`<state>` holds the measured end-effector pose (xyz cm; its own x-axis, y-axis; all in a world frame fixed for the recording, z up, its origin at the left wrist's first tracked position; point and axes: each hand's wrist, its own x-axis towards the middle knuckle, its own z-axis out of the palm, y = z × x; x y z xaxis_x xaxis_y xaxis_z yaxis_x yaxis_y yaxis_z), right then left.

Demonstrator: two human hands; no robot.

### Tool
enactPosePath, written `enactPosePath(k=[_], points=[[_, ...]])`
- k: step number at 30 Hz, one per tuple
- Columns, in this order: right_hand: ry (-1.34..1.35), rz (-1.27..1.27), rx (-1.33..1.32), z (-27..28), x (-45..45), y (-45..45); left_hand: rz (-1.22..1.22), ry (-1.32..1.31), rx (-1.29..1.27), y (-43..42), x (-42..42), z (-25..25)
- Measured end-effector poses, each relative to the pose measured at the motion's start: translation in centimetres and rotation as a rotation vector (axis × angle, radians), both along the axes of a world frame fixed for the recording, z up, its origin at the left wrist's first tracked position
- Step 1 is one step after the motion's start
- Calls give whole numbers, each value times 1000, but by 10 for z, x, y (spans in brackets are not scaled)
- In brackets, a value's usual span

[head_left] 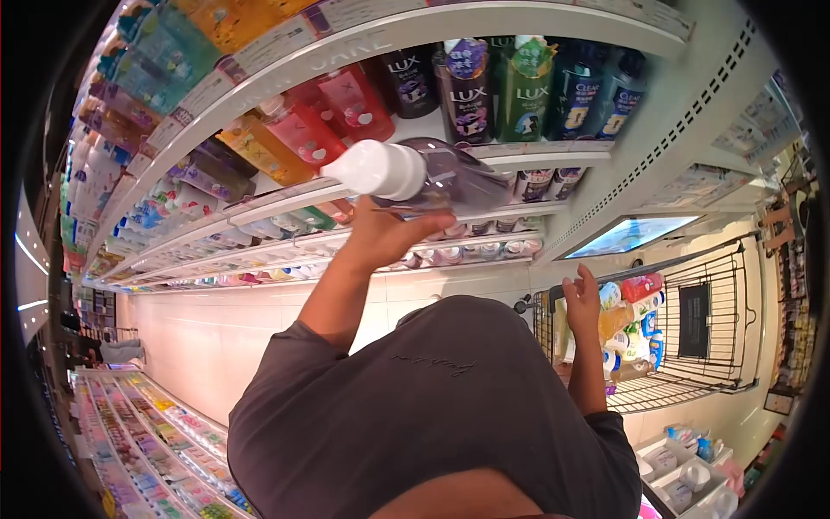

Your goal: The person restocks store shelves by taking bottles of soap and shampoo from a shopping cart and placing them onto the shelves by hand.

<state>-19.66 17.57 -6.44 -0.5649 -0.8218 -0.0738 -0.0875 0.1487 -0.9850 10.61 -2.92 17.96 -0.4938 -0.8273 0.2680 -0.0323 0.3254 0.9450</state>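
"Looking at that left hand (385, 233), what did it have hold of?"

"A purple-tinted see-through pump bottle (467, 177) with a white pump head (380, 169). It was tipped way over, pump end to the left, right in front of the LUX shelf (562, 160). Thumb was stretched along the near side, and the other fingers were mostly hidden, so I couldn't tell exactly how far they wrapped. Grip looked wide, since that's a chunky bottle."

"Ok, and the right hand (582, 307)?"

"Down and to the right of the LUX shelf, near side of a wire shopping cart (694, 320). Fingers were half curled and loosely apart, nothing I could see between them. Couldn't tell if it was actually touching the cart tbh."

"What was on the shelf itself?"

"On the LUX shelf, roughly left to right: an orange bottle (251, 147), pinkish-red bottles (298, 138), a dark LUX bottle (467, 108), a green LUX bottle (523, 99), then dark blue CLEAR bottles (579, 95) at the right end."

"Anything in the cart?"

"Yep, a bunch of stuff, including a red pack (641, 286) and a yellowish bottle (616, 323). Also a lit screen (631, 236) sat below and right of the LUX shelf, just above the cart from that angle."
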Motion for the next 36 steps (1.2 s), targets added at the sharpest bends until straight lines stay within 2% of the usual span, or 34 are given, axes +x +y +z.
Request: enactPosePath(k=[2,5,9,12,14,16,18,28,36], points=[[376,-39,387,-33,-2,8,102,118,-93,-21,18,10],[551,-67,535,-74,10,28,181,-45,-348,-61,43,9],[531,-30,686,-91,35,42,167,13,-251,-95,46,-2],[480,-47,612,-114,46,52,181,-47,-278,-113,38,-10],[479,-51,627,-122,47,55,131,9,-171,-121,31,-14],[475,-26,655,-122,51,57,109,11,-193,-134,26,-20],[490,-40,677,-122,53,56,155,-122,-210,-141,22,-20],[504,-27,686,-118,52,53,121,-145,-154,-161,4,-17],[506,-46,717,-115,56,50,75,-80,-178,-176,3,-34]])
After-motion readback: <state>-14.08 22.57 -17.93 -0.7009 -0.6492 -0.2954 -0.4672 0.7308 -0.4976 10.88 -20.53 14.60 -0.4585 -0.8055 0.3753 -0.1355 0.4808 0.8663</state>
